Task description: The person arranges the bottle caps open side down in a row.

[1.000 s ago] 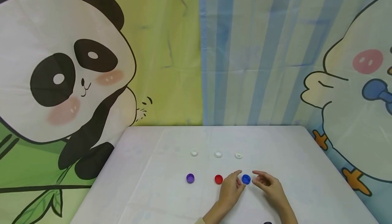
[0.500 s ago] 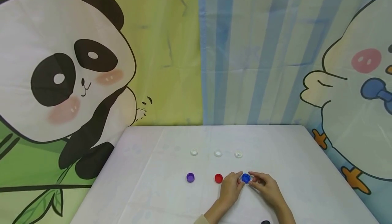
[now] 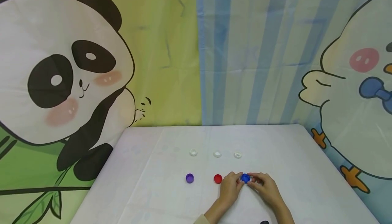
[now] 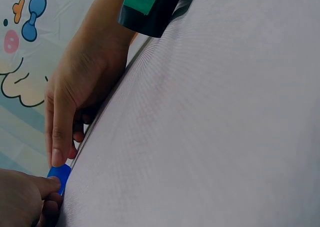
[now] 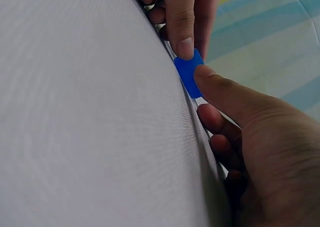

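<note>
Both hands meet at a small round blue cap (image 3: pixel 245 178), its hollow side facing up in the head view. My left hand (image 3: pixel 230 188) pinches it from the left, between thumb and fingers. From the right, my right hand (image 3: pixel 267 189) pinches the opposite side. In the left wrist view the cap (image 4: pixel 61 176) shows as a short blue cylinder, with a thumb of each hand pressed to its side. The right wrist view has the same blue cap (image 5: pixel 188 73) between the two thumbs, low against the white cloth.
To the left of the hands stand a red cap (image 3: pixel 218 178) and a purple cap (image 3: pixel 190 178). Farther back, three small white round pieces (image 3: pixel 217 154) lie in a row on the white tabletop (image 3: pixel 159 196). A black device with a green patch (image 4: pixel 145 7) is on the right wrist.
My right hand was apart from the blue cap with its fingers spread; it has moved left and closed on it. My left fingers have drawn in on the cap too.
</note>
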The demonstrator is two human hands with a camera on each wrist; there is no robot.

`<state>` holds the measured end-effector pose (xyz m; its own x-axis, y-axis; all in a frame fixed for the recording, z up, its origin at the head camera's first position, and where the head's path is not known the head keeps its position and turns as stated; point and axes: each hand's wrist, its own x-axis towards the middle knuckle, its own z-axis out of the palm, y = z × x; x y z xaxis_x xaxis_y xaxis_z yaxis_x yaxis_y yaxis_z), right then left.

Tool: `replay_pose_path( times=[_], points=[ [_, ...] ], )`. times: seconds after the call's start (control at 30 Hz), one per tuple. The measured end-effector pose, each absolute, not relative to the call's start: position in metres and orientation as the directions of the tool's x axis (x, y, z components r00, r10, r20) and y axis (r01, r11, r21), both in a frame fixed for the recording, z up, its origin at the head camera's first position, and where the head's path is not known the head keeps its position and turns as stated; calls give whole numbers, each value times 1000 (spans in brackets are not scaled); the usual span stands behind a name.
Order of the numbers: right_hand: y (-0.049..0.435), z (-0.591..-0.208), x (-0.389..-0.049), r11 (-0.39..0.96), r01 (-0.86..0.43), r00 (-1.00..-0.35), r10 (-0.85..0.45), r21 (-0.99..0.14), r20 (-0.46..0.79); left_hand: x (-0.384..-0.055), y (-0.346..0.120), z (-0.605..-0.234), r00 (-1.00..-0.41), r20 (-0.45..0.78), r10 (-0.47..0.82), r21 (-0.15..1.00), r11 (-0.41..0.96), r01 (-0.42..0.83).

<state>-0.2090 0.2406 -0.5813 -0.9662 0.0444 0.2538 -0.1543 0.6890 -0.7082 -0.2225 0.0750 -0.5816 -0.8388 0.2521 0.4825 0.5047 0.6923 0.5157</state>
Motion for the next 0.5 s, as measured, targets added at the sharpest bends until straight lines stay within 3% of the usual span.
replay_pose_path(
  times=[0.5],
  points=[
    [240,-580,-208,646,-124,-970,81,-753,229,-225,73,-589,-805,544,238,569,600,562]
  ],
)
